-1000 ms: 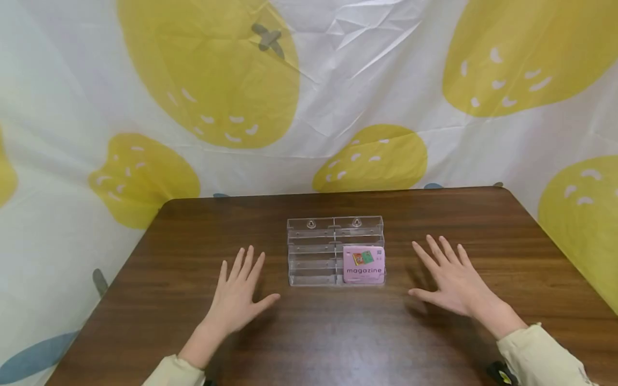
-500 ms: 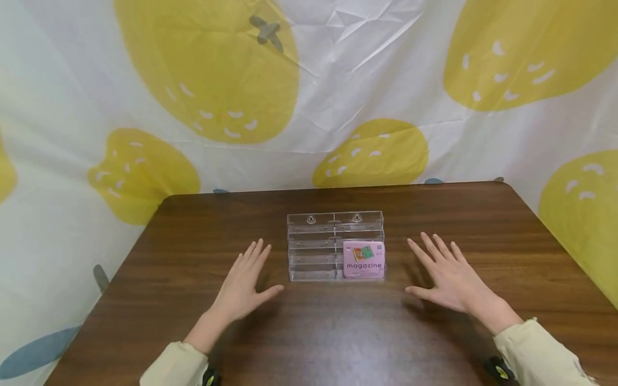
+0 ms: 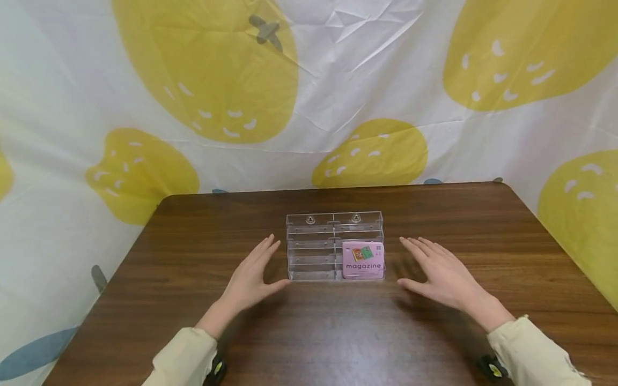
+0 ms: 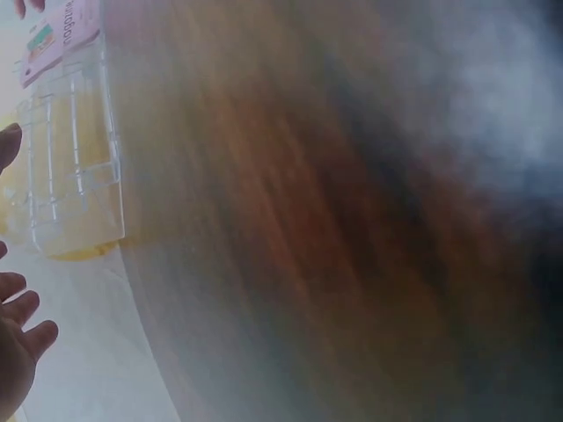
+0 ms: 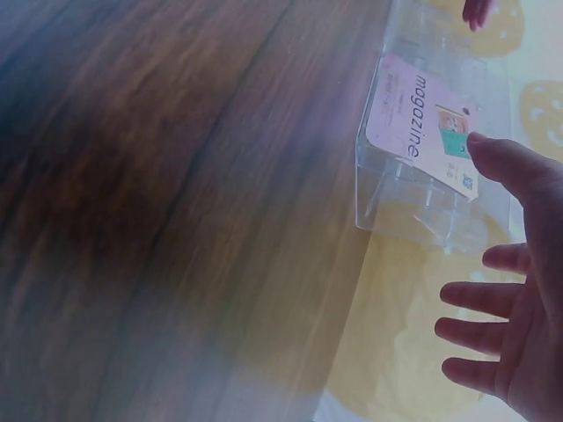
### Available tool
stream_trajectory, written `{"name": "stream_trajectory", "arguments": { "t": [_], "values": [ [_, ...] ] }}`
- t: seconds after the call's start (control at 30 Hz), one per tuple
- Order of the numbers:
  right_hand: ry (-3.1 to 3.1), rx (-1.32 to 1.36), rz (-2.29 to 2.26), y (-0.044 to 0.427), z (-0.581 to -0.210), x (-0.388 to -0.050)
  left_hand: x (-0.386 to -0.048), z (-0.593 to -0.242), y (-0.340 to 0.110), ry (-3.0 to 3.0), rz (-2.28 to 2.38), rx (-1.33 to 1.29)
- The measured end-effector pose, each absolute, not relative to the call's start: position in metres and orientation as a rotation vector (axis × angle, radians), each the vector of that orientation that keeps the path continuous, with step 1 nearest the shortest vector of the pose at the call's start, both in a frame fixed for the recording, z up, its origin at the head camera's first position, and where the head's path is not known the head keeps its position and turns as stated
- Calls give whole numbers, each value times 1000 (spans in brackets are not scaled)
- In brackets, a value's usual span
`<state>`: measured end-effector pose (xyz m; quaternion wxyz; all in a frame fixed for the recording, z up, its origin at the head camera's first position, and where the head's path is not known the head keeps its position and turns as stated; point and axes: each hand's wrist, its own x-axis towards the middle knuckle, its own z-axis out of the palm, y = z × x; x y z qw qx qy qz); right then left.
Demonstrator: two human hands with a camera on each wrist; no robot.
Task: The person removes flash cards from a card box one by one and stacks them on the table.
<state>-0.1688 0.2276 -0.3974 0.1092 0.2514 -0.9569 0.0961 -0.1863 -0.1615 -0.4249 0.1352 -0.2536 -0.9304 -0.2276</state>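
On the wooden table stands a clear plastic tiered rack (image 3: 311, 260) with two columns of compartments. A pink card box (image 3: 363, 260) printed "magazine" sits in its lower right compartment; the same pink box (image 5: 422, 123) shows in the right wrist view. My left hand (image 3: 249, 276) is just left of the rack, fingers extended and thumb spread toward its lower left corner. To the right of the rack, my right hand (image 3: 444, 275) has its fingers extended and thumb apart, with a gap to the rack. Both hands hold nothing.
The brown table (image 3: 338, 332) reaches back to a white curtain (image 3: 260, 169) with yellow fruit prints, which hangs behind and along both sides. Dark devices are strapped at both wrists, such as the left wrist strap (image 3: 215, 370).
Both hands have moved inward toward the rack, the left one to the right and the right one to the left. The rack and pink box stay in place on the table.
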Motion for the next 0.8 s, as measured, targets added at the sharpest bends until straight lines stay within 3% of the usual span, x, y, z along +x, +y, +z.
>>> {"name": "stream_trajectory", "arguments": {
  "t": [0.8],
  "values": [
    [-2721, 698, 550, 219, -397, -173, -201, -426, -154, -2728, -446, -854]
  ]
}}
